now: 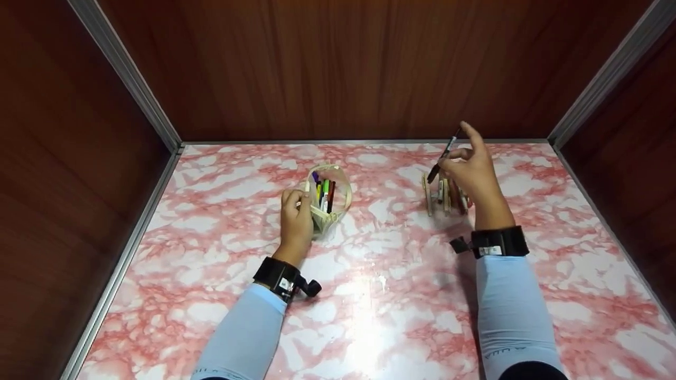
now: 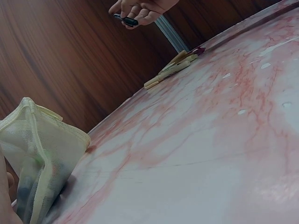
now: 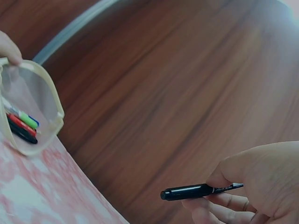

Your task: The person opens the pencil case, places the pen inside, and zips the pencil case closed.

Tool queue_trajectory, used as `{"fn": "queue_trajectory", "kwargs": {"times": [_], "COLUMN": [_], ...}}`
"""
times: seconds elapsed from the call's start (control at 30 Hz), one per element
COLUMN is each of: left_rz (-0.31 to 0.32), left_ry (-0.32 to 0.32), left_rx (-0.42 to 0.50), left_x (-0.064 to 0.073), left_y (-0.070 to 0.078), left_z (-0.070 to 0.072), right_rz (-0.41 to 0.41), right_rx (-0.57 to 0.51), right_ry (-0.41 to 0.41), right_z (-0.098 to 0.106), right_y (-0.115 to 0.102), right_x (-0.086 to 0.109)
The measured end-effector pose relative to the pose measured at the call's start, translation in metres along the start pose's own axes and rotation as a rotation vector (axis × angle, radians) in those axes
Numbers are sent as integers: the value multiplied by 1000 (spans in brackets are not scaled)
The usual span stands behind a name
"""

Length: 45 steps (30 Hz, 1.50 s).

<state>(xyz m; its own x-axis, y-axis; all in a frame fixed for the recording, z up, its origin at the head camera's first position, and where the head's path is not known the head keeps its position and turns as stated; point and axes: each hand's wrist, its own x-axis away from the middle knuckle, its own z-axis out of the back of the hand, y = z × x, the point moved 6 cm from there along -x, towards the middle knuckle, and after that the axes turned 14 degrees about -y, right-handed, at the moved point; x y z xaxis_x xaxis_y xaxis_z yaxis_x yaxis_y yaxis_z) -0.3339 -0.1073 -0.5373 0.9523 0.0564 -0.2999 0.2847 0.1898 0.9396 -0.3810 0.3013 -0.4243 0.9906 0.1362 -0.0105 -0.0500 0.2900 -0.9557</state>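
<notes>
Pen (image 3: 187, 192), glossy black, its print seemingly unreadable, is pinched by right fingers (image 3: 229, 200). Left fingers (image 1: 293, 198) grip mesh bag (image 2: 58, 142).

No word comes through clean here! Dark lettering (image 1: 504, 352) runs across the pale blue right sleeve (image 1: 515, 306), too faint to spell out. Over on the left sleeve (image 1: 245, 330), another dark line of characters (image 1: 217, 373), just as unreadable. White labels on both black wrist straps, right (image 1: 499, 241) and left (image 1: 270, 274), far too small to read! And on the black pen (image 3: 187, 192), tiny pale print (image 3: 226, 188), illegible too.
</notes>
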Motion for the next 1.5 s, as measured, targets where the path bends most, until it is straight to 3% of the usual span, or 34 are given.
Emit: {"fn": "queue_trajectory", "kwargs": {"times": [0.27,0.43,0.57,0.93,1.1,1.3,1.5], "left_rz": [15,18,24,61,63,59,38], "left_ry": [5,8,2,-10,2,16,36], "left_rx": [14,8,18,30,35,-10,-42], "left_x": [1,1,1,2,2,3,3], "left_y": [-1,-1,-1,-2,-3,-1,1], "left_z": [-2,0,0,-1,1,4,6], "right_rz": [83,174,208,80,28,21,37], "right_rx": [-87,-164,-189,-103,-122,-152,-78], "right_ry": [45,73,25,-132,-186,-298,-385], "right_z": [-29,-65,-99,-189,-223,-248,-248], "right_y": [-11,-16,-16,-1,8,8,1], "right_x": [-2,-9,-18,-32,-34,-35,-32]}}
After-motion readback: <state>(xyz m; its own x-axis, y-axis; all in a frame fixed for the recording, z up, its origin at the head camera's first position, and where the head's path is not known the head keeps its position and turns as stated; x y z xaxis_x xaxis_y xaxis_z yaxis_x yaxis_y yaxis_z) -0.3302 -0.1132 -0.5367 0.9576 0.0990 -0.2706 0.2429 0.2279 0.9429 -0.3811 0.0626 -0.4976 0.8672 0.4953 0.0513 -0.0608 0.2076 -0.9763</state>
